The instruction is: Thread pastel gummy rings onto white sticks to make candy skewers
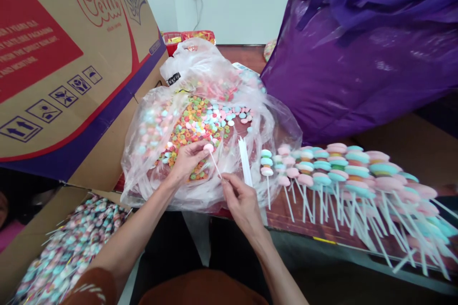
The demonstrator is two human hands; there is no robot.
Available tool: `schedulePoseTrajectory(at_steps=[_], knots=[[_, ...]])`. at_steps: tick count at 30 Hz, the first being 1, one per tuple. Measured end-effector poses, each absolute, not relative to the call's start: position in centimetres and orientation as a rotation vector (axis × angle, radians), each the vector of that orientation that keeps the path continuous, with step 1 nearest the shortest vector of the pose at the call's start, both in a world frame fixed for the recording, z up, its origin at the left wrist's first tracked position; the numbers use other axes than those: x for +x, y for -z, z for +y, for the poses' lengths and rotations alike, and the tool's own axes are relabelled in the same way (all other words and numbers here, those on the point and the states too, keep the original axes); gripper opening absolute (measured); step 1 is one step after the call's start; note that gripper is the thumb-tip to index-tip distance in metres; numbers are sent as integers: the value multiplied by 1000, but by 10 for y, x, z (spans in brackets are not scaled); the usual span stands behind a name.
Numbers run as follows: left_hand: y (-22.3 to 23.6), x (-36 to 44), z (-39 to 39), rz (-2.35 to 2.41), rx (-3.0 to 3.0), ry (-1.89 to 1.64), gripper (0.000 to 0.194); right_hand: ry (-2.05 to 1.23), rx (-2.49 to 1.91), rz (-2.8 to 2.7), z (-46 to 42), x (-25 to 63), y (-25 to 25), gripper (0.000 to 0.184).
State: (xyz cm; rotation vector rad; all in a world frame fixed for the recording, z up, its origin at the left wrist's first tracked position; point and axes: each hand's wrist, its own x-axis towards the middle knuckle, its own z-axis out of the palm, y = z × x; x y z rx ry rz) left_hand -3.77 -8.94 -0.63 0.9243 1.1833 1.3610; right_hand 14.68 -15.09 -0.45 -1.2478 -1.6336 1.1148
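Between the fingertips of my left hand [189, 158] is a pink candy disc [208, 147], set on the upper end of a thin white stick [215, 164]. My right hand [241, 199] pinches that stick near its lower end. Both hands are over an opened clear plastic bag [157, 190], where orange and green candy rings [188, 126] lie mixed with pink, blue and white discs [236, 113]. Just beyond my right hand lies a bundle of loose white sticks [245, 159]. A finished-looking candy skewer [266, 169] with stacked discs lies to its right.
Many candy skewers [350, 176] are piled along the table's right front edge. A purple bag [358, 66] stands behind them. A large printed carton [71, 57] rises at the left. Below it, an open box holds wrapped candies [75, 248]. Red baskets [171, 46] sit at the back.
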Motion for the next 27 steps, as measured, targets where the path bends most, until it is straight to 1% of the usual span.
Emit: schedulePoseTrajectory(at_steps=[2, 5, 9, 12, 16, 19, 23, 27], knots=[[7, -40, -91, 1192, 933, -1374, 42, -1160, -1252, -1658, -147, 148, 3, 32], [6, -45, -95, 1218, 998, -1377, 40, -1333, -1244, -1634, -141, 150, -4, 35], [2, -50, -104, 1333, 1181, -1393, 28, -1564, -1170, -1511, -137, 142, -14, 40], [3, -52, -111, 1398, 1276, -1409, 22, -1634, -1133, -1390, -141, 129, -12, 43], [8, -53, -124, 1490, 1350, -1448, 21, -1601, -1150, -1271, -151, 114, -6, 45], [13, -50, -137, 1559, 1388, -1454, 20, -1533, -1156, -1287, -156, 108, -5, 43], [15, -39, -153, 1539, 1336, -1353, 24, -1404, -1197, -1367, -158, 106, -2, 44], [4, -35, -148, 1568, 1451, -1254, 29, -1260, -1254, -1444, -156, 117, 7, 46]])
